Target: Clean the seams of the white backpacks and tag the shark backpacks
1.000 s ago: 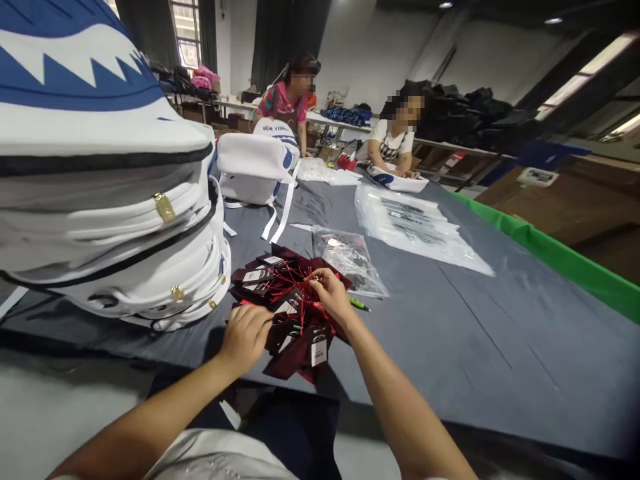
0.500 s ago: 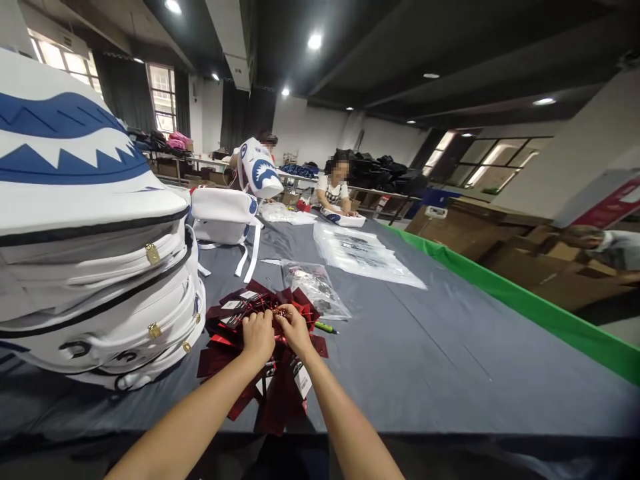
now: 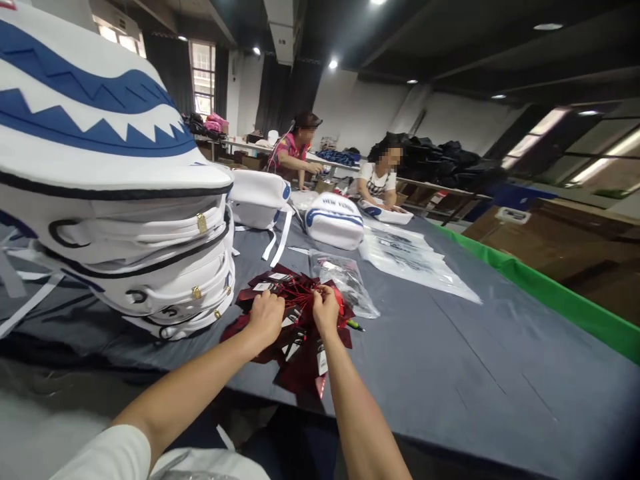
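Red cords (image 3: 299,297) run leftward from the right hand (image 3: 326,312), its fingers pinched on them; tags (image 3: 296,377) fan across the worktop (image 3: 425,373). Left hand (image 3: 267,317) opposite, fingers curled, grip undetermined.

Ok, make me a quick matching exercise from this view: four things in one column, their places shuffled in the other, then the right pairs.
Things
1. Dark red tags
2. Green pen
3. White bags with blue trim
4. Green strip

Places
A. Along the right side of the table
B. Beneath the left hand and the right hand
C. In a tall stack at the picture's left
D. Lying just right of the right hand

Pairs
1-B, 2-D, 3-C, 4-A
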### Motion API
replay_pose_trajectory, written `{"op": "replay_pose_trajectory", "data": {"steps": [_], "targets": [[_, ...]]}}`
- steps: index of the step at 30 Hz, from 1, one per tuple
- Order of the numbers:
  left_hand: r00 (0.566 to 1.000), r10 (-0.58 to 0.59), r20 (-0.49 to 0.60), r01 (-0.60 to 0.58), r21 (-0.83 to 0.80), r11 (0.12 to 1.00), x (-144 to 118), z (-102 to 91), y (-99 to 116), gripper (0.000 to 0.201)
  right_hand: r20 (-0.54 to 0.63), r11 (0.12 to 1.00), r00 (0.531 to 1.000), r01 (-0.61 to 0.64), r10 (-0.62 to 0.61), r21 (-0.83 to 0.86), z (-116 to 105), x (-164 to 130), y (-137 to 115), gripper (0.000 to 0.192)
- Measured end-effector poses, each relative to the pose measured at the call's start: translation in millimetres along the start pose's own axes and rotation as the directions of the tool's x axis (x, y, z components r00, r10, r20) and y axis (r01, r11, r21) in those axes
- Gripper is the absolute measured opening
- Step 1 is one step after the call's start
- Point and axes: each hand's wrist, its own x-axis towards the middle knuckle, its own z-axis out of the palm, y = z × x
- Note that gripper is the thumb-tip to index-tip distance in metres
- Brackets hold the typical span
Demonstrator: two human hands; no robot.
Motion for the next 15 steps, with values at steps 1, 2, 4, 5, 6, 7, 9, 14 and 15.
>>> {"op": "replay_pose_trajectory", "data": {"steps": [1,2,4,5,6,7,9,14,15], "targets": [[1.0,0.003,-0.025,-0.004,-0.041,0.999,-11.4,-8.2,-7.3,0.019,0.006,1.0,1.0,0.002,-0.002,-0.015,-0.6,3.5,1.8,0.039],[0.998,-0.003,-0.056,-0.001,-0.081,0.997,-24.5,-17.2,-15.5,0.017,0.023,1.0,1.0,0.01,-0.01,-0.028,-1.7,6.2,2.8,0.04],[0.988,-0.051,-0.144,0.029,-0.146,0.989,-55.3,-38.2,-33.3,0.014,0.056,0.998,0.998,0.032,-0.028,-0.061,-4.4,7.3,1.2,0.045],[0.974,-0.08,-0.211,0.039,-0.191,0.981,-72.4,-50.1,-42.4,0.014,0.058,0.995,0.998,0.042,-0.037,-0.086,-5.6,5.6,-1.7,0.05],[0.952,-0.108,-0.288,0.036,-0.244,0.969,-90.1,-62.7,-51.3,0.013,0.049,0.992,0.998,0.052,-0.046,-0.114,-6.4,2.5,-6.0,0.056],[0.922,-0.133,-0.364,0.02,-0.3,0.954,-108.1,-75.9,-60.0,0.012,0.028,0.988,0.998,0.059,-0.055,-0.143,-6.4,-2.1,-11.9,0.062],[0.849,-0.186,-0.494,-0.019,-0.381,0.925,-143.3,-102.2,-76.4,0.009,-0.044,0.97,0.993,0.099,-0.112,-0.224,-2.2,-15.9,-28.0,0.067],[0.724,-0.331,-0.605,0.166,-0.314,0.935,-209.1,-144.3,-116.7,0.013,0.112,0.802,0.819,0.574,-0.563,-0.165,36.4,-82.9,-85.2,0.044],[0.726,-0.361,-0.585,0.214,-0.306,0.928,-217.4,-146.1,-125.2,0.014,0.224,0.77,0.757,0.637,-0.613,-0.044,47.3,-99.9,-97.1,0.039]]}}
